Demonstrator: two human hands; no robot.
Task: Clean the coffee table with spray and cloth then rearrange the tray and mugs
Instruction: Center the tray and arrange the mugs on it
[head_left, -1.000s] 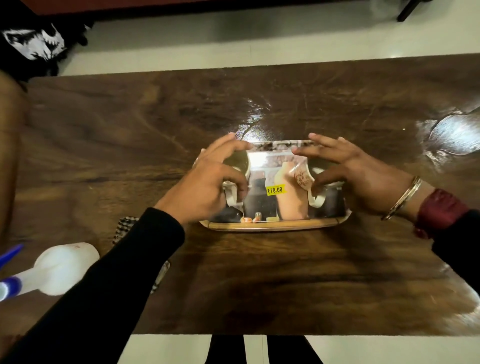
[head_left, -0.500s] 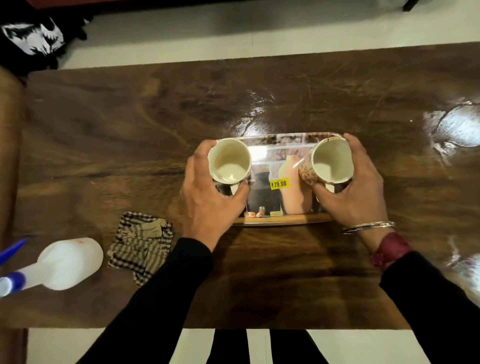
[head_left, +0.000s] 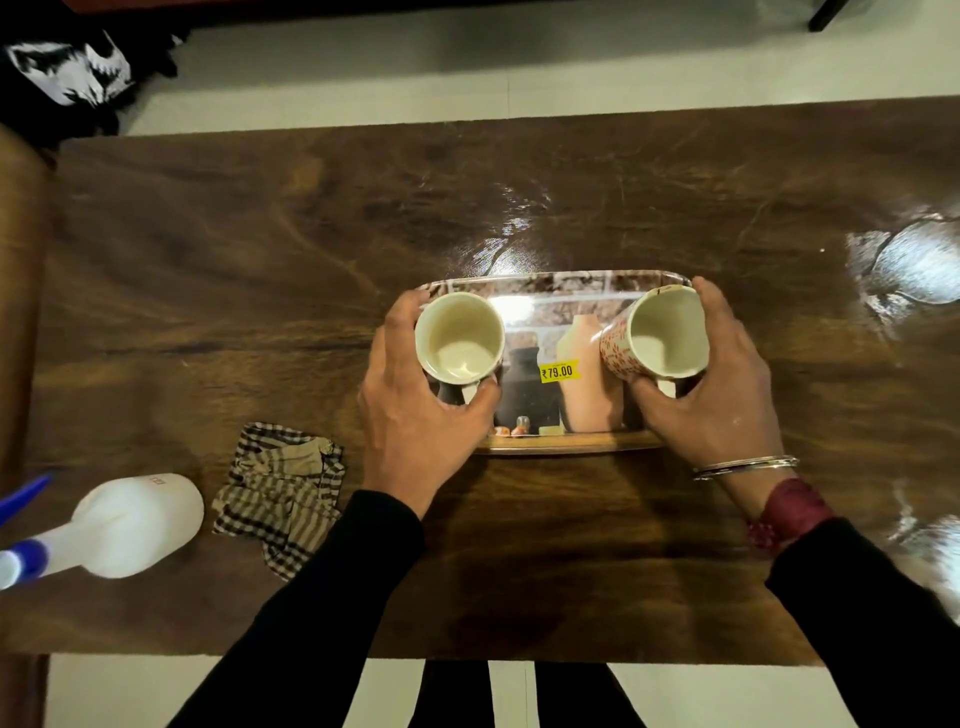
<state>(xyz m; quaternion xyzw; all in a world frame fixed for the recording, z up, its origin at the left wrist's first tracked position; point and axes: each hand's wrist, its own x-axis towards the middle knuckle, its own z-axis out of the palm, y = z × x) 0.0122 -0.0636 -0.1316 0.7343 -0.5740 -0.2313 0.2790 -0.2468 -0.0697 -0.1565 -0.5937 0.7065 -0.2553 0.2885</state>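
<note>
A glossy printed tray (head_left: 558, 286) with a yellow price sticker lies in the middle of the dark wooden coffee table (head_left: 260, 249). My left hand (head_left: 415, 410) grips a cream mug (head_left: 460, 338) at the tray's left end. My right hand (head_left: 722, 395) grips a second mug (head_left: 660, 332) with a red pattern at the right end; it tilts toward me. Both mugs look empty inside. A checked cloth (head_left: 283, 493) lies crumpled on the table left of my left arm. A white spray bottle (head_left: 124, 525) with a blue nozzle lies on its side at the near left.
Bright glare patches (head_left: 914, 265) shine on the right part of the table. A dark bag with a white print (head_left: 67, 67) sits on the pale floor beyond the far left corner. My legs show below the near edge.
My hands went from covering the mugs from above to gripping them by their sides, so both openings now show. The view shifted slightly and the cloth came into sight.
</note>
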